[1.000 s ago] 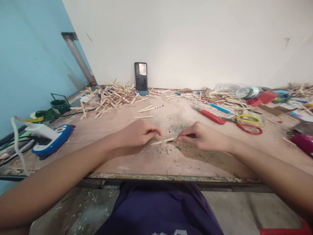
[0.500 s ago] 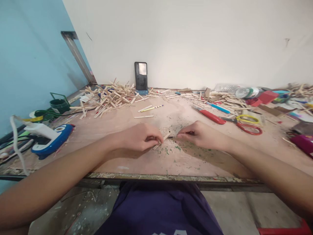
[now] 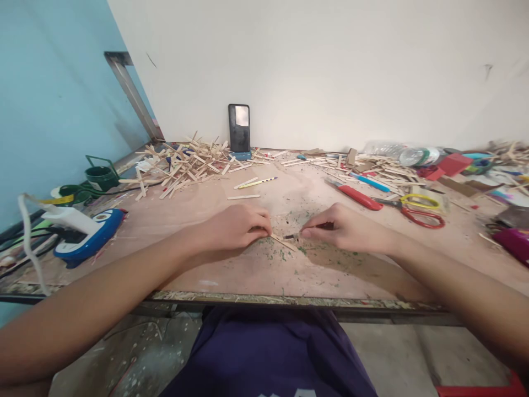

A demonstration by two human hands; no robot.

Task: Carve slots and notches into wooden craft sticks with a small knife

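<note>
Holding stick (image 3: 284, 243), L hand (image 3: 243, 227) has rm to tbl edge (image 3: 256, 301).

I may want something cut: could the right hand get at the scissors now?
Probably yes: the scissors lie uncovered beyond the right hand, though that hand seems to pinch a small dark piece.

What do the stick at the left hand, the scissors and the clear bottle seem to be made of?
Stick: probably bare wood, pale and matte. Scissors: handles likely smooth plastic, evenly red and yellow; blades apparently metal, dark grey. Bottle: probably thin plastic, see-through with glossy highlights.
</note>
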